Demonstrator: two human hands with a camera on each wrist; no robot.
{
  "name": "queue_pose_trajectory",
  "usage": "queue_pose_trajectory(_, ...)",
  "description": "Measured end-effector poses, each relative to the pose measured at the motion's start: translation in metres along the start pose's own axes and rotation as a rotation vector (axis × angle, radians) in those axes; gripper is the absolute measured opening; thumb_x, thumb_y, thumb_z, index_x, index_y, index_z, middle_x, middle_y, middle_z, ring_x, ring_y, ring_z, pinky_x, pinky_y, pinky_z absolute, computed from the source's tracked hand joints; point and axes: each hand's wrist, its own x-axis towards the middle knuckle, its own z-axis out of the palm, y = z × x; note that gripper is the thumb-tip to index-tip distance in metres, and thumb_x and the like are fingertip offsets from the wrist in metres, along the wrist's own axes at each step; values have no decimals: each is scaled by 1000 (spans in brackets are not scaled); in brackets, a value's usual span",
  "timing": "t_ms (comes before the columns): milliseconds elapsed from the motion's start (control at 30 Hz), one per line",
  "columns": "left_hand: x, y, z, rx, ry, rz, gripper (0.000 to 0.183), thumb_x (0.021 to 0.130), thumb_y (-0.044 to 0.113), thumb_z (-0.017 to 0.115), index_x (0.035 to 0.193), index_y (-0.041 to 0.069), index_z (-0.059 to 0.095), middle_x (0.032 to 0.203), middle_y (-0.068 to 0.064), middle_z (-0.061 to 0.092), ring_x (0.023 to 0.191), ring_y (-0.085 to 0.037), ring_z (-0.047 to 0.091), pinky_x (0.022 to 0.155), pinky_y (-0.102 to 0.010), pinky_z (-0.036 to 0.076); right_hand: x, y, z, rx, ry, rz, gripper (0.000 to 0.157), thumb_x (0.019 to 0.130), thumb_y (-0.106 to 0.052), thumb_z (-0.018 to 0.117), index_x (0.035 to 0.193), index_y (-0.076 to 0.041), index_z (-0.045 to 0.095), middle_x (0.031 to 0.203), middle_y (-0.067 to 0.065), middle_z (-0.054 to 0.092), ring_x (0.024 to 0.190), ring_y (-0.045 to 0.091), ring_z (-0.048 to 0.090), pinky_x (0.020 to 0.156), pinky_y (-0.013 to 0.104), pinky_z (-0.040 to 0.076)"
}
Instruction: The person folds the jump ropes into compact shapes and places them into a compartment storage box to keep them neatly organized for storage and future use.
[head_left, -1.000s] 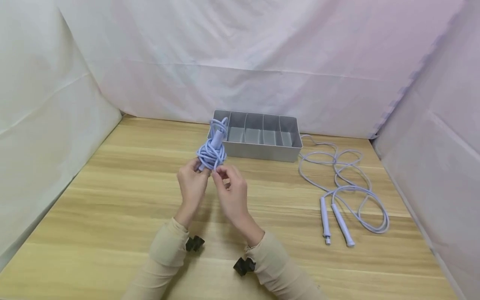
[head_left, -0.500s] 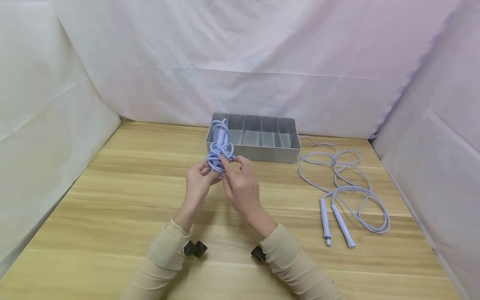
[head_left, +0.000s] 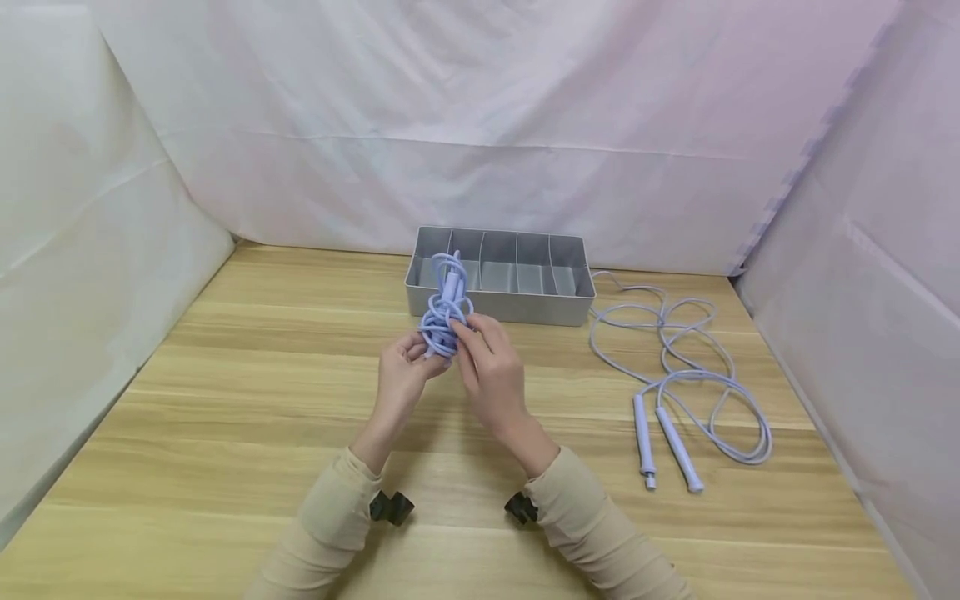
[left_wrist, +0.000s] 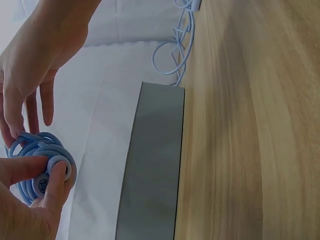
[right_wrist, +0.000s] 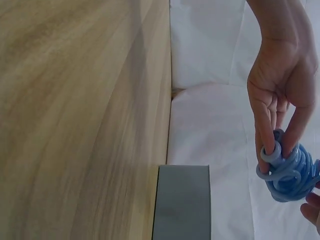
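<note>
A pale blue jump rope, its cord wound in a bundle about its two handles, is held up in front of the box. My left hand grips the handle ends at the bottom of the bundle between thumb and fingers; the round ends of the handles show in the left wrist view. On the right side of the coils, the fingers and thumb of my right hand pinch the cord. Only the tips of the right fingers show in the right wrist view. A cord loop sticks up above the handles.
Behind the bundle stands a grey box with several compartments, near the back curtain. A second pale blue jump rope lies loosely looped on the wooden table at the right. White curtains enclose the sides.
Both hands and the bundle have shifted slightly right. The right fingers have moved from the bottom of the bundle up to its right side. The loose jump rope lies as before.
</note>
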Motion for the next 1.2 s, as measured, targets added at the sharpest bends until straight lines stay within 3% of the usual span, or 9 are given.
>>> queue_pose_trajectory(300, -6, -1, -3, 46, 40, 50, 34, 71, -16, 58, 104, -14, 56, 101, -30, 61, 74, -7, 64, 65, -21, 54, 4, 7, -4, 27, 27, -34, 13, 78, -2, 67, 91, -2, 70, 87, 11, 65, 83, 23, 61, 75, 30, 52)
queue_pose_trajectory(500, -12, -3, 1, 110, 62, 136, 31, 71, -16, 61, 102, -15, 58, 98, -30, 62, 88, -27, 65, 68, -22, 53, 5, 5, -1, 29, 121, 2, 10, 79, -2, 67, 88, -1, 71, 81, 10, 66, 72, 20, 61, 63, 29, 52)
queue_pose_trajectory(600, -13, -6, 2, 134, 76, 184, 30, 72, -14, 62, 102, -14, 58, 97, -30, 62, 91, -33, 63, 70, -23, 53, 5, 4, 0, -4, 123, 4, 11, 79, -3, 67, 89, -2, 71, 81, 9, 65, 70, 20, 61, 60, 28, 51)
queue_pose_trajectory(867, -17, -12, 4, 182, 129, 313, 25, 74, -12, 61, 99, -12, 62, 96, -26, 64, 90, -31, 64, 74, -24, 52, 7, 2, 0, -88, 74, -47, 22, 72, -14, 76, 89, -2, 71, 81, 8, 64, 63, 18, 60, 51, 25, 49)
queue_pose_trajectory(1100, -20, -18, 9, 247, 179, 398, 21, 74, -15, 60, 95, -13, 62, 94, -26, 64, 83, -33, 65, 66, -32, 54, 7, 4, 5, -11, 105, 34, 21, 70, -15, 76, 81, 3, 70, 76, 11, 66, 60, 18, 62, 50, 24, 50)
queue_pose_trajectory(1200, -19, -19, 9, 291, 208, 450, 20, 72, -17, 59, 91, -14, 63, 90, -25, 64, 79, -34, 65, 63, -35, 54, 6, 5, 6, -28, 94, 41, 16, 74, -12, 74, 79, 3, 69, 76, 11, 65, 62, 19, 62, 51, 26, 51)
